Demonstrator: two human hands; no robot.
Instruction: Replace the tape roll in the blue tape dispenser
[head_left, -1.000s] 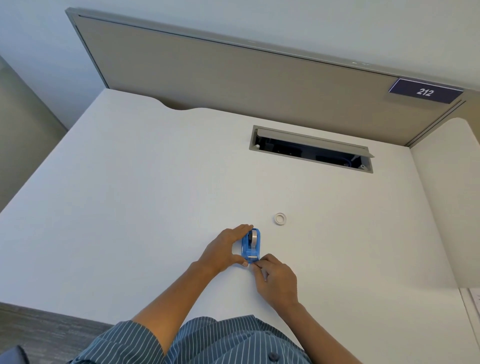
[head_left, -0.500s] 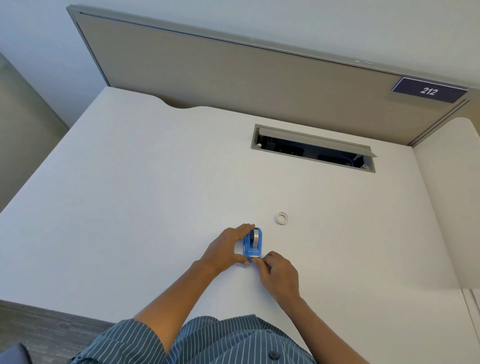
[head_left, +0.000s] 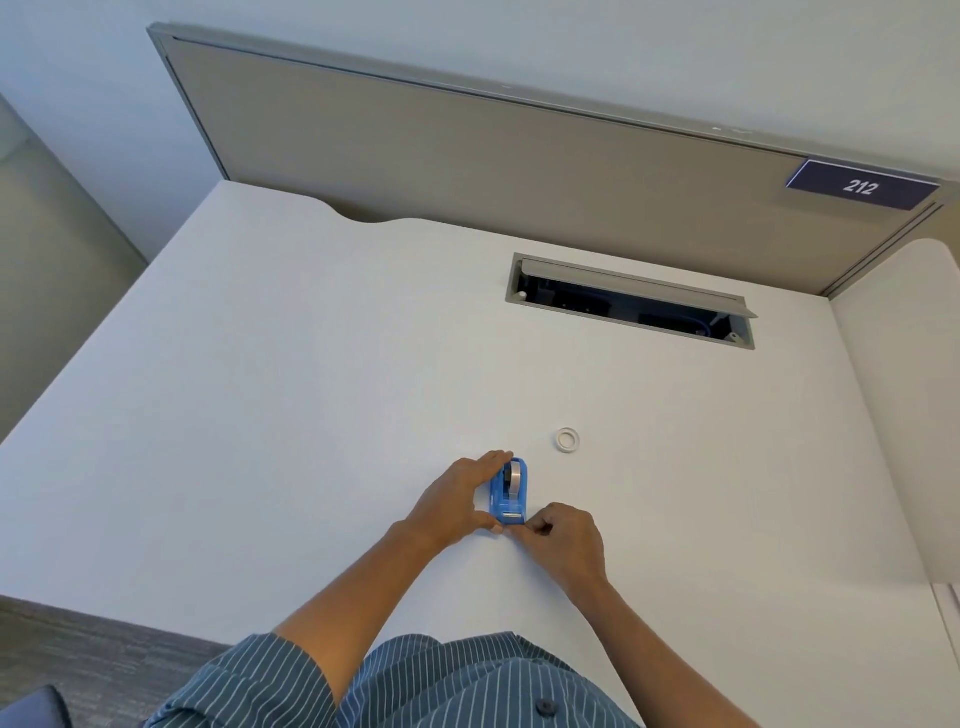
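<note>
Head view: the left hand (head_left: 453, 496) cupped the blue tape dispenser (head_left: 509, 493) on the desk (head_left: 260, 415); the right hand (head_left: 563, 540) pinched at its cutter end, apparently the tape's free end. An empty core (head_left: 567, 439) lay beyond. Threading seemed underway; drawing tape across the blade remained.

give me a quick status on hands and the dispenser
Left hand gripping blue dispenser, roll seated inside. Right hand pinching at its near end. Bare ring lies apart on desk; nothing blocking.
</note>
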